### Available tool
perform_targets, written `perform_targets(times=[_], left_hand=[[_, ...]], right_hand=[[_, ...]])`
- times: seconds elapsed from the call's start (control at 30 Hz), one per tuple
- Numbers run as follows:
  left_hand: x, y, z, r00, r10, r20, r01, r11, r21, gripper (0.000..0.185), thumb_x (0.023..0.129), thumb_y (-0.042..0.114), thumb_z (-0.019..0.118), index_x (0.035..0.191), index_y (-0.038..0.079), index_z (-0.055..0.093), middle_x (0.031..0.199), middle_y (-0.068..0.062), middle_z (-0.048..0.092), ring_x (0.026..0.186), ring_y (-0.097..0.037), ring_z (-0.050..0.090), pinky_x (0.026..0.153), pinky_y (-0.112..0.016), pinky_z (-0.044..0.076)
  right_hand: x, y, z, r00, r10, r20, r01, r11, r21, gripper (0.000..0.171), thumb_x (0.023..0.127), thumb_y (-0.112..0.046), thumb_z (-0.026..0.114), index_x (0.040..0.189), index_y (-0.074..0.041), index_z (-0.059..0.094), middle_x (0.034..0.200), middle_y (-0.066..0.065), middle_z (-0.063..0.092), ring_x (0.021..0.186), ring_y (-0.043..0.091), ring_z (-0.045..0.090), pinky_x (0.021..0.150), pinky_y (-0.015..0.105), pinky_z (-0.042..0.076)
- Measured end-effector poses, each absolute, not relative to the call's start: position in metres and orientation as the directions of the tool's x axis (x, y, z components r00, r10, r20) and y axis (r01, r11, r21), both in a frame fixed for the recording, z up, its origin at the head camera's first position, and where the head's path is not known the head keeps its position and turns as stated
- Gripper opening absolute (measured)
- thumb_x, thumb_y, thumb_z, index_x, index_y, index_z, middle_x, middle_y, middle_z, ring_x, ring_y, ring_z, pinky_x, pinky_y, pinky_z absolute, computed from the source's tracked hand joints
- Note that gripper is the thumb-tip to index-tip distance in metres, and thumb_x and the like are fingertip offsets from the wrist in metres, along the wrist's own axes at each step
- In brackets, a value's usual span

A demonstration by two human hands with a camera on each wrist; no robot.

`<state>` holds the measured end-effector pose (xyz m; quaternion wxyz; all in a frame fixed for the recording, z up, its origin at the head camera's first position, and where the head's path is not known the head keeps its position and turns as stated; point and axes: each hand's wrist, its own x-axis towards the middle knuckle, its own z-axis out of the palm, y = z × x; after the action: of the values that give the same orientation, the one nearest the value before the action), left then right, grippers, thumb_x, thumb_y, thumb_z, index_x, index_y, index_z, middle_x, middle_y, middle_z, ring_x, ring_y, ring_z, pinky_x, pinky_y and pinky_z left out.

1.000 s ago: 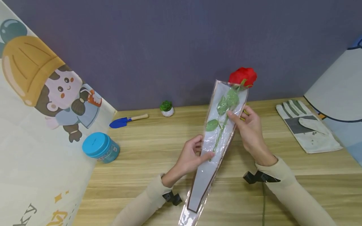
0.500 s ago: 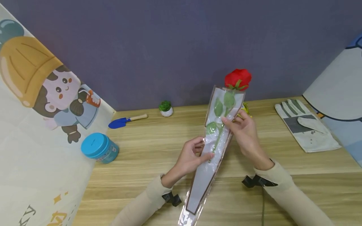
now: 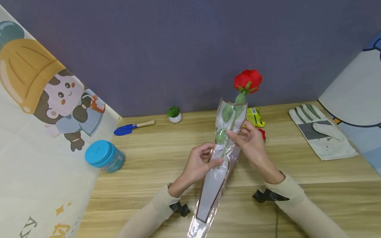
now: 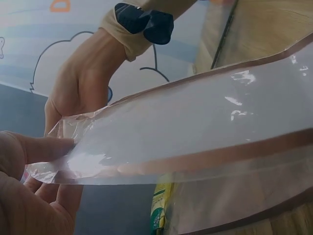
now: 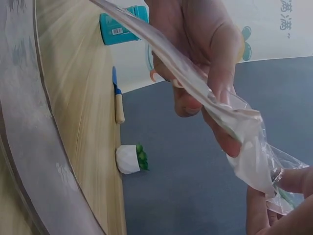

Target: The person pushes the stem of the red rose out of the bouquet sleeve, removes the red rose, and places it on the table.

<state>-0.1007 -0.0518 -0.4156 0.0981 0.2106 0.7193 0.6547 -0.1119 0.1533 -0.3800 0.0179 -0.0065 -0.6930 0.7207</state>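
Note:
A red rose (image 3: 248, 81) with green leaves stands in a clear, brown-edged flower sleeve (image 3: 212, 191); its bloom rises above the sleeve's open top. My left hand (image 3: 200, 164) pinches the sleeve low on the stem, thumb in front and fingers behind. Higher up, my right hand (image 3: 251, 145) pinches the sleeve's right side with the stem. In the right wrist view the crumpled plastic (image 5: 249, 142) runs between both hands. The left wrist view shows the sleeve's pale panel (image 4: 195, 127), with the bloom out of sight.
A yellow packet (image 3: 255, 116) and a small red flower (image 3: 262, 134) lie behind my right hand. Work gloves (image 3: 324, 132) lie at the right. Toward the left are a potted plant (image 3: 174, 114), a blue trowel (image 3: 134, 128) and a blue tub (image 3: 105, 156). A dark wall (image 3: 190, 56) closes the back.
The right hand has moved down and left, bending the sleeve. The sleeve's top has slid lower, so more stem shows beneath the bloom. The yellow packet and small red flower have come into view.

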Motion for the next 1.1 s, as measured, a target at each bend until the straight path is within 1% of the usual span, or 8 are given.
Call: perform_targets(times=[0.13,0.27,0.47,0.6,0.7,0.77,0.93,1.1], left_hand=[[-0.1,-0.053,-0.414,-0.893,0.422,0.153,0.19,0.047,0.981,0.038,0.085,-0.001,0.08,0.121,-0.004,0.068,0.111,-0.027,0.076,0.084,-0.006,0.073,0.075,-0.027,0.066],[-0.1,-0.053,-0.414,-0.893,0.421,0.159,0.195,0.043,0.98,0.036,0.085,-0.001,0.08,0.119,-0.004,0.069,0.11,-0.027,0.076,0.083,-0.005,0.072,0.075,-0.027,0.065],[-0.101,-0.052,-0.417,-0.881,0.45,0.148,0.186,0.042,0.982,0.037,0.085,-0.003,0.079,0.12,-0.004,0.068,0.112,-0.027,0.075,0.085,-0.004,0.072,0.077,-0.027,0.065],[-0.1,-0.051,-0.416,-0.876,0.465,0.127,0.17,0.052,0.984,0.04,0.085,-0.003,0.079,0.123,-0.004,0.067,0.116,-0.028,0.075,0.088,-0.006,0.073,0.079,-0.027,0.065],[-0.099,-0.051,-0.414,-0.874,0.474,0.104,0.149,0.059,0.987,0.042,0.085,-0.002,0.08,0.125,-0.004,0.067,0.116,-0.028,0.075,0.088,-0.009,0.074,0.077,-0.024,0.064],[-0.098,-0.05,-0.414,-0.87,0.484,0.088,0.133,0.059,0.989,0.043,0.085,-0.003,0.08,0.126,-0.004,0.066,0.115,-0.029,0.074,0.087,-0.01,0.074,0.075,-0.024,0.064],[-0.097,-0.049,-0.412,-0.86,0.506,0.057,0.091,0.042,0.995,0.045,0.086,-0.004,0.078,0.129,-0.005,0.064,0.114,-0.032,0.073,0.086,-0.008,0.074,0.073,-0.028,0.066],[-0.098,-0.051,-0.412,-0.865,0.499,0.05,0.089,0.054,0.995,0.048,0.085,-0.005,0.079,0.131,-0.003,0.063,0.116,-0.03,0.074,0.09,-0.013,0.076,0.077,-0.028,0.066]], right_hand=[[-0.111,0.153,-0.382,-1.0,0.013,0.026,-0.027,-0.016,-1.0,0.057,0.098,-0.013,0.073,0.148,-0.001,0.048,0.108,-0.019,0.074,0.095,0.004,0.075,0.083,0.022,0.064],[-0.11,0.152,-0.385,-0.999,0.006,0.043,-0.044,-0.031,-0.999,0.055,0.097,-0.01,0.073,0.146,0.0,0.048,0.108,-0.018,0.075,0.096,0.004,0.076,0.083,0.023,0.064],[-0.111,0.153,-0.386,-0.999,0.033,0.033,-0.037,-0.117,-0.993,0.049,0.097,-0.006,0.072,0.142,0.0,0.052,0.104,-0.015,0.077,0.091,0.005,0.076,0.079,0.021,0.064],[-0.113,0.158,-0.384,-0.998,0.051,0.038,-0.047,-0.182,-0.982,0.045,0.096,-0.004,0.073,0.137,-0.006,0.056,0.104,-0.011,0.078,0.089,0.005,0.075,0.078,0.021,0.064],[-0.116,0.163,-0.381,-0.996,0.068,0.062,-0.076,-0.223,-0.972,0.041,0.096,-0.003,0.072,0.133,-0.011,0.059,0.103,-0.009,0.079,0.089,0.005,0.075,0.077,0.021,0.064],[-0.119,0.166,-0.377,-0.993,0.089,0.08,-0.1,-0.262,-0.96,0.039,0.095,-0.002,0.073,0.13,-0.013,0.06,0.102,-0.008,0.079,0.087,0.005,0.075,0.074,0.02,0.064],[-0.122,0.176,-0.369,-0.987,0.123,0.106,-0.142,-0.345,-0.928,0.037,0.094,-0.001,0.074,0.128,-0.009,0.061,0.101,-0.003,0.079,0.082,0.008,0.076,0.068,0.023,0.065],[-0.122,0.177,-0.364,-0.989,0.108,0.102,-0.134,-0.344,-0.929,0.04,0.094,-0.003,0.074,0.131,-0.009,0.06,0.105,-0.001,0.078,0.084,0.01,0.077,0.072,0.025,0.065]])
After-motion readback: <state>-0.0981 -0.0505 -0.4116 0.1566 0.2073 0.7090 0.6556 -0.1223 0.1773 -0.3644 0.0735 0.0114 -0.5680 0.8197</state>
